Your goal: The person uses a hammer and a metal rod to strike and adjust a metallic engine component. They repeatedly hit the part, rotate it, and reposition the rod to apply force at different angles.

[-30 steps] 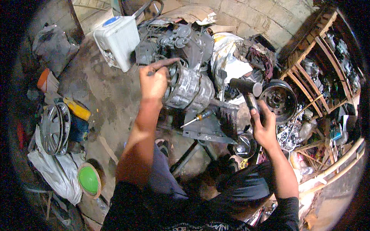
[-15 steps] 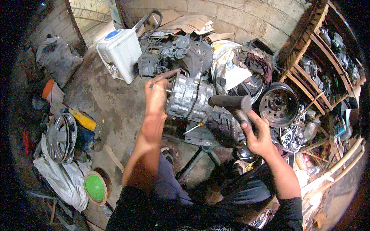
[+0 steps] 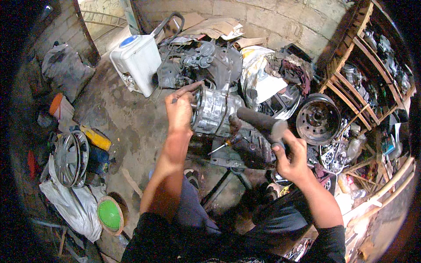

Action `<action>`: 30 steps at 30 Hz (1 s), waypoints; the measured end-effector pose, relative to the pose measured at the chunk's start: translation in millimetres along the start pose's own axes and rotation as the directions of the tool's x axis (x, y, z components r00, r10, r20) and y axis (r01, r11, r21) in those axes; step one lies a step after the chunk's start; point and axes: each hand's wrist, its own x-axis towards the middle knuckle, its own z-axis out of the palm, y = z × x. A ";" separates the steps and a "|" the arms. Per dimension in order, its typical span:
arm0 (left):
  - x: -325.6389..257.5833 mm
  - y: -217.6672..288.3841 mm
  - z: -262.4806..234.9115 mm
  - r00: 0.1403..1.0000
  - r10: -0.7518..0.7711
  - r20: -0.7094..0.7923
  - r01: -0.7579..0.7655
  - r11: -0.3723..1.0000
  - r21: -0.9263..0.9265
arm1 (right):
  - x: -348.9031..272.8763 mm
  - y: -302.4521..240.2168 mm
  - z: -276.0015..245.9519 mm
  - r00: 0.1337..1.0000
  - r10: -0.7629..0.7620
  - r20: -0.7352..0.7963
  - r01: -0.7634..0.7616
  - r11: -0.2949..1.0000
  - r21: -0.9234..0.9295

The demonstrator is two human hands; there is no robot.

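Note:
In my right hand is the short handle of a mallet with a thick dark cylindrical head. One end of that head lies at or just in front of the right end of a silver ribbed metal housing; whether they touch I cannot tell. My left hand grips the housing's left end, its index finger stretched along the top edge and the other fingers partly hidden. Beneath the housing is a dark metal stand. A screwdriver with a yellow and dark handle lies on it.
Behind the housing sit a large greasy engine part and a white plastic tank with a blue cap. A steel wheel rim and wooden shelves with parts stand right. Wheel covers and a green round filter lie left.
The mallet head has tilted, its near end dropping lower, and my right hand has moved slightly down. My left hand keeps its place at the housing's end, shifted very slightly.

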 end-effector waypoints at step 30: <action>-9.9 4.5 11.5 1.000 -0.019 -0.003 0.019 0.993 -0.119 | -0.5 1.6 6.2 0.979 0.113 -0.169 -0.094 0.988 0.121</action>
